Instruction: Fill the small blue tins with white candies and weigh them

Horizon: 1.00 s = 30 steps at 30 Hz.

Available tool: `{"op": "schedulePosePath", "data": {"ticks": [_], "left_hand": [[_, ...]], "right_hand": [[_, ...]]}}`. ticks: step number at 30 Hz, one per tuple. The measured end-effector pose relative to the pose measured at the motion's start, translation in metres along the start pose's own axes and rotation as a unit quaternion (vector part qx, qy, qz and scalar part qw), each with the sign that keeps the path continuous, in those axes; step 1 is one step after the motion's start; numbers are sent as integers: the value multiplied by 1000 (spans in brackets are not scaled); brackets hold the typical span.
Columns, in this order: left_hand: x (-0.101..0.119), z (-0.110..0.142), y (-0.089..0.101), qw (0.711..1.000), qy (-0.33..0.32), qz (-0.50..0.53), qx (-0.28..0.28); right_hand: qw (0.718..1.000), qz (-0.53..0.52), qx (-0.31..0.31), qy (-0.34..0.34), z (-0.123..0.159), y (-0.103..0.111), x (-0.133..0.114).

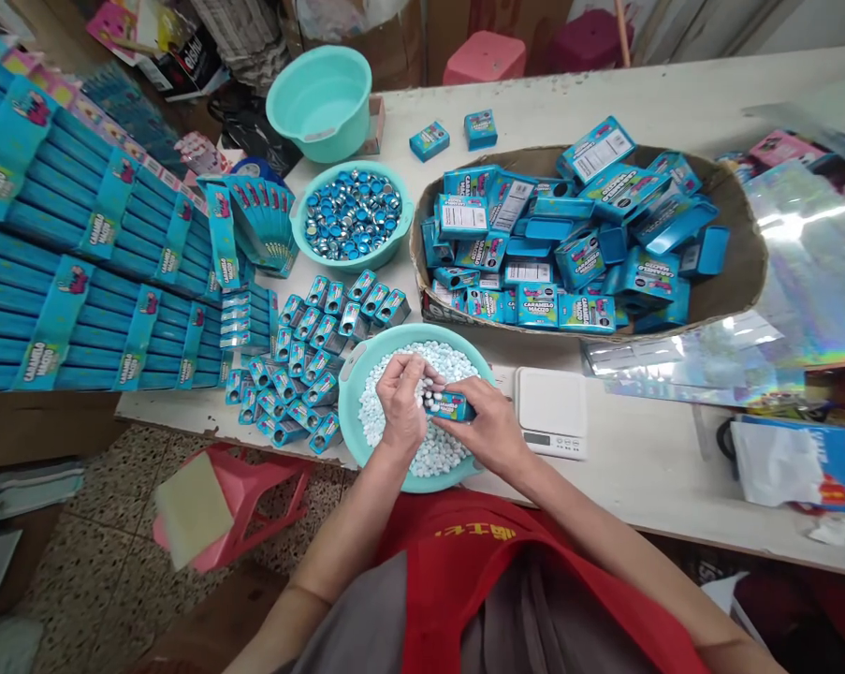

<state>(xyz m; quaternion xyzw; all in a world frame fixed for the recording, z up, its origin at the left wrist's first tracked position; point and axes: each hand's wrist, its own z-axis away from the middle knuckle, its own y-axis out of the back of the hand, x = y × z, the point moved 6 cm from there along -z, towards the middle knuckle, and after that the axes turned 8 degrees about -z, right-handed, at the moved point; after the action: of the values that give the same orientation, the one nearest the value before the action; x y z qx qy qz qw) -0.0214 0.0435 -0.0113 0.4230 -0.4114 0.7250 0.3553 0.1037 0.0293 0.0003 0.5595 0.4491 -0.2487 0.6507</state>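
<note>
Over a turquoise basin [350,409] of small white candies [444,456], my right hand [490,423] grips a small blue candy tin [450,406] lying on its side. Its end faces left, toward my other hand. My left hand [403,398] is cupped with fingers bent, and several white candies show between it and the tin's end. Left of the basin stand several small blue tins [302,356] in rows, with dark round openings visible on many of them.
A cardboard tray [751,271] heaped with blue tins stands behind right. A white scale [550,412] sits beside the basin. A bowl of round metal lids [352,215] and another turquoise basin [320,98] stand farther back. Stacked blue display boxes [71,281] rise at left; a red stool [254,505] stands below.
</note>
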Motion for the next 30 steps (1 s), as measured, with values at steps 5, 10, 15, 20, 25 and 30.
{"op": "schedulePosePath", "data": {"ticks": [5,10,15,20,25,30], "left_hand": [[2,3,-3,1000,-11,-1,-10],[3,3,-4,1000,-11,5,-6],[8,2,-1,998,-54,-13,9],[11,4,-11,999,-50,-5,-12],[-2,-21,24,998,-32,-38,42],[-55,-45,76,899,-10,-438,30]], "right_hand": [[1000,-9,-1,-4,0,0,1],[999,-38,7,-3,0,-2,3],[998,-51,35,-2,-2,-1,2],[997,-63,44,13,-5,-2,2],[988,-146,53,-7,14,17,7],[985,-143,90,-42,38,44,19]]}}
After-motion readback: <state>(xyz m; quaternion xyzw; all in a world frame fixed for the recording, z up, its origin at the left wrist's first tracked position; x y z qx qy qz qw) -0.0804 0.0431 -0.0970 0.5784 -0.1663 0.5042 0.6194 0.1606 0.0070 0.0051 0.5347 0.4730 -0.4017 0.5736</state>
